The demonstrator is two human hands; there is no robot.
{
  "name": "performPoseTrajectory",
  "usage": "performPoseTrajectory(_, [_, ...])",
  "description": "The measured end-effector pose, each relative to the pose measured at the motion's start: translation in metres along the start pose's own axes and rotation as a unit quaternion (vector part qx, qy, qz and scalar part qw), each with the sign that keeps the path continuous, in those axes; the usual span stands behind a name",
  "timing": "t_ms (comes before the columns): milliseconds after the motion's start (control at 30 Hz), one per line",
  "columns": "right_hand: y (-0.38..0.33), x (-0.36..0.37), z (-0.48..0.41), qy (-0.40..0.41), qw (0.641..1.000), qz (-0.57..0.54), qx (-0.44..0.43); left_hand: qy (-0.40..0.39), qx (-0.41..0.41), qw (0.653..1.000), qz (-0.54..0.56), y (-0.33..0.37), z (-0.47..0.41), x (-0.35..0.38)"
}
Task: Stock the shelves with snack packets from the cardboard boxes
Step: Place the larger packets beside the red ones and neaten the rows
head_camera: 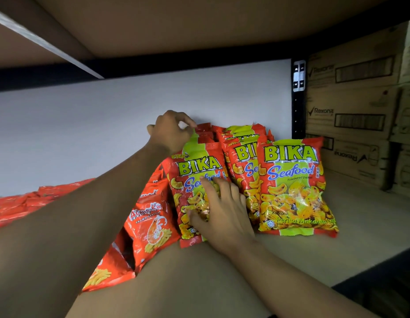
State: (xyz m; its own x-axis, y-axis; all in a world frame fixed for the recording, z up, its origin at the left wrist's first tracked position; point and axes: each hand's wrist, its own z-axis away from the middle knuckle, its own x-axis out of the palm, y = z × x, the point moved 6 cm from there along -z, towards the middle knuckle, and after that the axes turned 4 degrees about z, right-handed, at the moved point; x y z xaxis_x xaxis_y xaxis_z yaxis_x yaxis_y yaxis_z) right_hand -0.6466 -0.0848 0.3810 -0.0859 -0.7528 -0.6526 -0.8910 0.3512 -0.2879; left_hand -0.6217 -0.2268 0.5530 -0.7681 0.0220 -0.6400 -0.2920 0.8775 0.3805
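My left hand pinches the back packet by its top edge. My right hand, fingers spread flat, steadies the front packet upright mid-shelf, likely to square the row.

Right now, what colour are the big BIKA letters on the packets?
Lime green with dark edges, on the rightmost BIKA packet; the head view shows it.
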Motion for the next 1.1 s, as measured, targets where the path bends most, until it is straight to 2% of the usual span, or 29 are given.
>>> performPoseTrajectory(100, [0.003, -0.017, 0.003, 0.02, 1.0, -0.011, 0.006, -0.057, 0.018, 0.996, 0.069, 0.024, 0.017, 0.012])
performPoseTrajectory(200, [0.019, -0.047, 0.007, 0.084, 0.995, 0.019, 0.043, -0.073, 0.017, 0.986, 0.151, 0.045, 0.034, 0.024])
performPoseTrajectory(333, [0.064, -0.095, 0.025, 0.175, 0.973, 0.081, 0.125, -0.104, 0.04, 0.983, 0.146, 0.061, 0.057, 0.05])
performPoseTrajectory(400, [0.09, -0.105, 0.032, 0.151, 0.968, 0.111, 0.169, -0.13, 0.055, 0.984, 0.109, 0.066, 0.071, 0.067])
performPoseTrajectory(500, [0.115, -0.101, 0.038, 0.074, 0.966, 0.132, 0.208, -0.163, 0.084, 0.981, 0.056, 0.069, 0.088, 0.094])
performPoseTrajectory(600, [0.121, -0.094, 0.038, 0.064, 0.975, 0.104, 0.185, -0.18, 0.081, 0.98, -0.005, 0.066, 0.1, 0.112])
performPoseTrajectory(733, [0.124, -0.084, 0.033, 0.064, 0.992, 0.014, 0.107, -0.139, 0.106, 0.983, -0.053, 0.063, 0.103, 0.117])
performPoseTrajectory(900, [0.131, -0.076, 0.024, -0.01, 0.996, -0.081, 0.036, -0.077, 0.112, 0.986, -0.098, 0.059, 0.102, 0.106])
performPoseTrajectory(1000, [0.136, -0.073, 0.016, -0.047, 0.996, -0.077, 0.013, -0.06, 0.098, 0.988, -0.101, 0.054, 0.104, 0.1])
performPoseTrajectory(1100, [0.139, -0.069, 0.016, -0.048, 0.998, -0.025, 0.011, -0.069, 0.088, 0.988, -0.109, 0.05, 0.104, 0.1])
